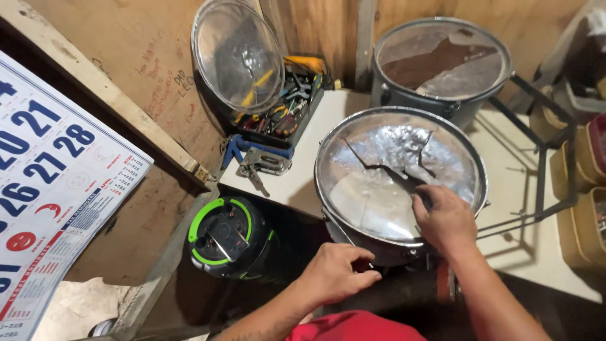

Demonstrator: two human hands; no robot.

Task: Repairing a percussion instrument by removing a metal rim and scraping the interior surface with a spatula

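Round metal-rimmed drum with a torn, silvery translucent skin [391,173], at the near edge of the pale counter [303,170]. Right hand [444,216] flat on the torn skin, fingers spread, nothing grasped. Left hand [334,273] at the drum's near rim, grip curled; contents cannot be told. Second grey drum [442,63] at the far edge; tray of hand tools [284,107] at the far left corner.

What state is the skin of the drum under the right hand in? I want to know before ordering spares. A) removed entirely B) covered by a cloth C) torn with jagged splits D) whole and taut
C: the right hand rests on the near drum, whose clear skin shows jagged tears running across its middle, while the left hand is at the drum's near rim.
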